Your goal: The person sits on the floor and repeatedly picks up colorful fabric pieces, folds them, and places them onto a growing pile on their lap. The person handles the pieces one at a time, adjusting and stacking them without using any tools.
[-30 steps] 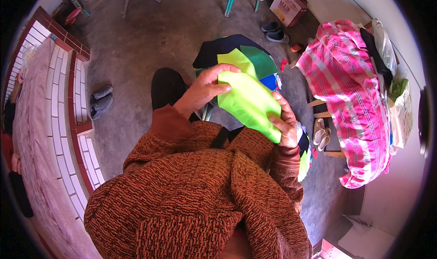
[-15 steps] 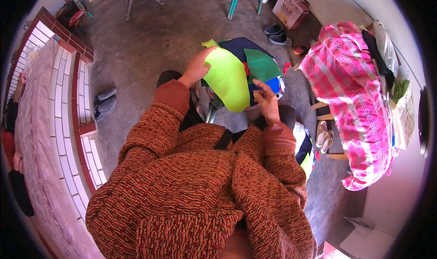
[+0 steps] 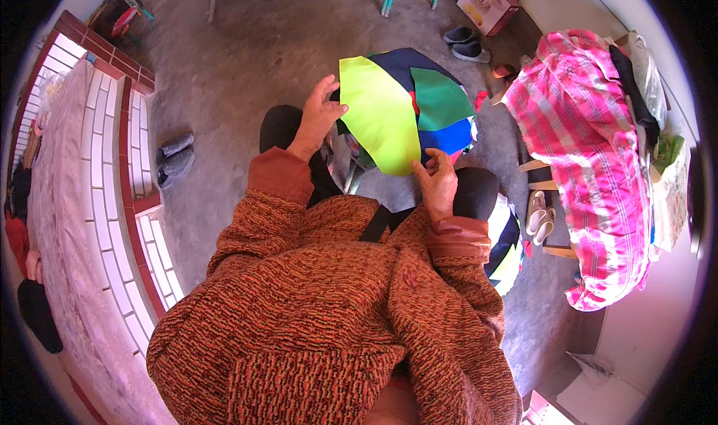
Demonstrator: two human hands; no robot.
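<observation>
A lime-yellow piece of fabric lies on top of a heap of coloured pieces in front of my knees. My left hand is beside its left edge, fingers apart, with the thumb tip close to that edge. At the piece's lower right corner, my right hand pinches the edge between thumb and forefinger. A dark green piece lies to the right, above a blue piece. Navy fabric shows behind them. What supports the heap is mostly hidden.
Pink plaid cloth covers something at the right, with light slippers beside it. More coloured pieces sit by my right knee. Grey slippers lie left on the floor. A carton stands at the far right.
The lime piece now lies flatter and squarer on the heap. My right hand has moved down to its lower corner and closed there; my left hand has opened at the left edge.
</observation>
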